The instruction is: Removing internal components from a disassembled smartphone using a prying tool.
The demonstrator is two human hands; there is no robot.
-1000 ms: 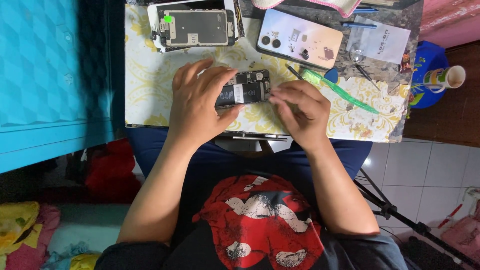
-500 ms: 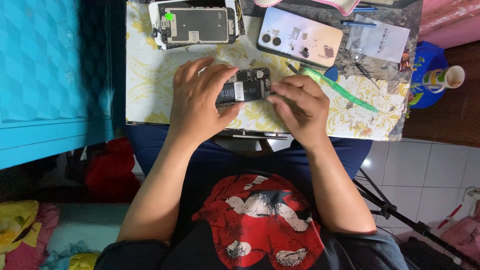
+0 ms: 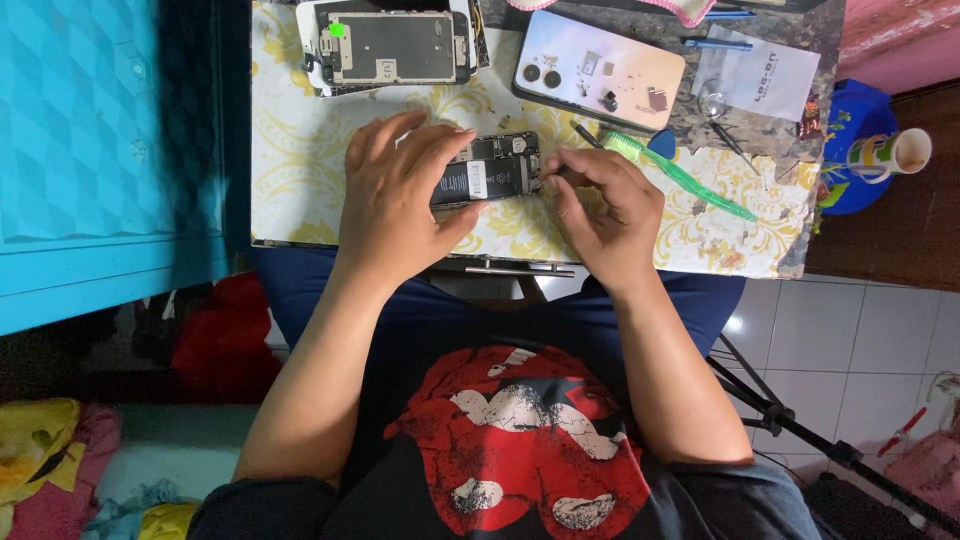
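Little moved since the earlier frames: both hands in the same places, right fingers curled a touch tighter at the phone's end. Left hand spread flat over opened phone, pinning it near the middle of the table, fingers wide, not gripping round it. Right hand pinched narrow at the phone's right end; something thin possibly held between thumb and forefinger, too small to tell. Battery and board exposed, facing up.

Judgement for this step: keep left palm pressure steady so the body cannot skate on the cloth; work the right fingertips in small motions, wrist resting on the table's near edge; avoid pressing on the battery.

Around:
- Screen panel, back up, at the far edge, left of centre.
- White phone, face down, far edge, loose small parts lying on its back.
- Green brush just beside the right hand, slanting towards the right edge.
- Paper packet and pen towards the far right corner.
- Cup off the table, beyond the right edge.

In the way: brush near the right knuckles; loose parts well apart but easily knocked.
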